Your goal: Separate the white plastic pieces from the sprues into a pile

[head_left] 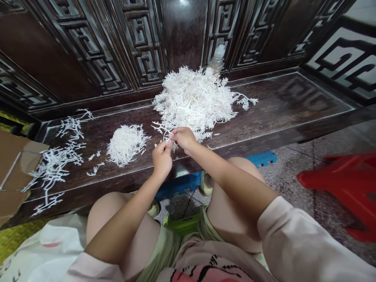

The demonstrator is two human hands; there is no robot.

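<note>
Both hands meet at a thin white branched plastic piece (160, 127) in front of the large pile. My left hand (162, 157) is closed, with thumb and finger pinching the piece from below. My right hand (183, 139) is pinched on the same piece from the right, its fingertips almost touching those of the left. Just behind them rises a big heap of white branched pieces (195, 98). To the left lies a smaller heap of short white bits (126, 145). Bare white stems (60, 164) are gathered at the far left.
A dark wooden bench (264, 105) with a carved back carries the heaps. A clear bottle (217, 58) stands behind the large heap. At the left end is a cardboard box (14, 168). A red plastic stool (346, 184) stands on the floor at right.
</note>
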